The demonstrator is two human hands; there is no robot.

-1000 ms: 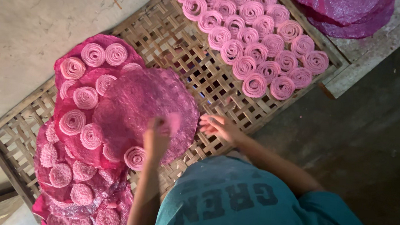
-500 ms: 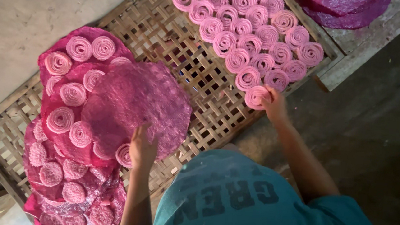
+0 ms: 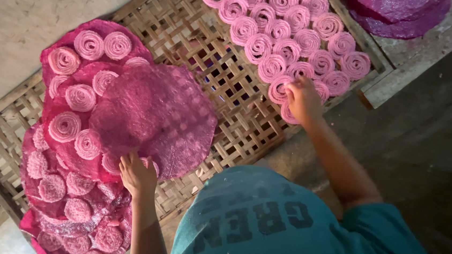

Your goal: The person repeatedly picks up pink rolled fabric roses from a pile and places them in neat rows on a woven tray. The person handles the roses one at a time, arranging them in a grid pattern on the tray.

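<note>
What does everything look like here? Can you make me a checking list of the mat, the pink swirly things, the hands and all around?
Surface: woven bamboo lattice tray, lying on a grey concrete floor.
Job's things: pink spiral rolls packed in rows at the tray's far end; a round pink netted sheet held at its near edge.
Clutter: more pink rolls on stacked pink sheets at the tray's left end; darker pink sheets beyond the tray's top corner.
Grippers: left hand grips the netted sheet; right hand rests on the nearest rolls in the rows.
Cables: nothing seen.
Surroundings: pale rough wall; the person's teal shirt.
</note>
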